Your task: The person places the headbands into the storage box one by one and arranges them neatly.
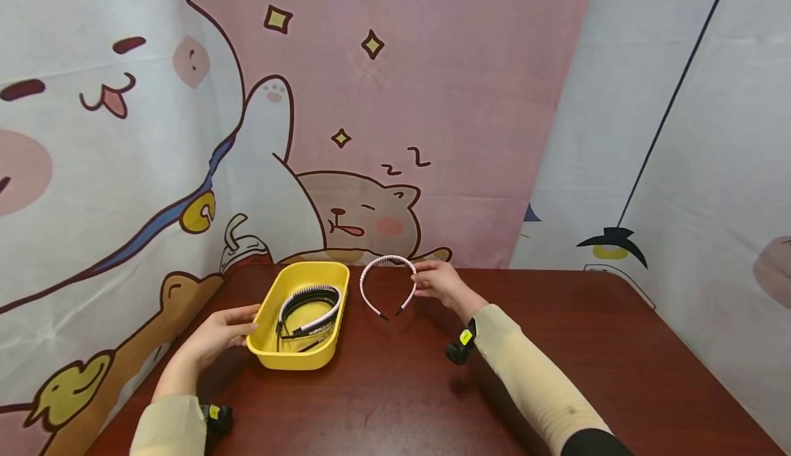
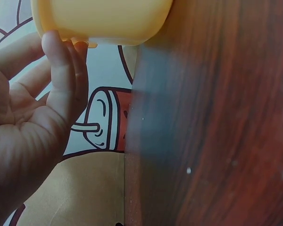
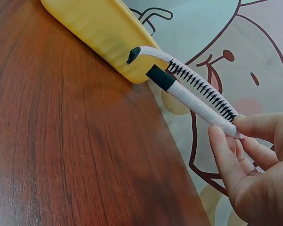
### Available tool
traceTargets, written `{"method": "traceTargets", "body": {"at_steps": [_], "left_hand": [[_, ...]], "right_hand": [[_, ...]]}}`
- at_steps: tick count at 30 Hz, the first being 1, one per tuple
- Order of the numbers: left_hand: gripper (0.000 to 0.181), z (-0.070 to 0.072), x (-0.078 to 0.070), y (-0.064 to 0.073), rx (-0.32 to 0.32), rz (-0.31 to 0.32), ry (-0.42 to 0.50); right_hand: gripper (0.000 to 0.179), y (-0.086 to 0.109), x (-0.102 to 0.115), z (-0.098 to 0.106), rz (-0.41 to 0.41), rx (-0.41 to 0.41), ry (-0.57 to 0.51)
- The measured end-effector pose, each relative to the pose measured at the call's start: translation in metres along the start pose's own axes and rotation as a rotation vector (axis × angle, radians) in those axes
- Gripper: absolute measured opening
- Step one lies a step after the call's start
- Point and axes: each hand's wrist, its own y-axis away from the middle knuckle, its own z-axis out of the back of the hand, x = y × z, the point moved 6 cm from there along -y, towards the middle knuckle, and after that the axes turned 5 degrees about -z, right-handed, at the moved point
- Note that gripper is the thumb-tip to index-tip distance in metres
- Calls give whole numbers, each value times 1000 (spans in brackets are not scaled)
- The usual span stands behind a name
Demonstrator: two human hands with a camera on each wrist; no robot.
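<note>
A yellow plastic basket (image 1: 296, 360) stands at the left of the table, with several headbands (image 1: 329, 318) in it, black and pale pink or white. My left hand (image 1: 216, 336) pinches the basket's left edge; in the left wrist view the thumb lies on the near side, with other fingers partly hidden behind. To the basket's right, my right hand (image 1: 443, 284) holds up a pale pink headband (image 3: 199, 108) by one side. Its thumb and fingers pinch the band, whose black tips point down and whose inner side has black comb teeth.
The dark red-brown wooden table (image 1: 395, 401) extends to the right and toward me. A cartoon-printed cloth (image 1: 469, 99) hangs behind the table's back edge and along its left side.
</note>
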Motion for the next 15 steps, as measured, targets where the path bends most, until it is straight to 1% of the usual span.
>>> {"method": "traceTargets", "body": {"at_steps": [6, 15], "left_hand": [[60, 1, -1, 0, 1, -4, -6], [60, 1, 1, 0, -1, 4, 0]], "right_hand": [[42, 3, 6, -7, 5, 19, -10], [41, 2, 6, -12, 8, 9, -19]]}}
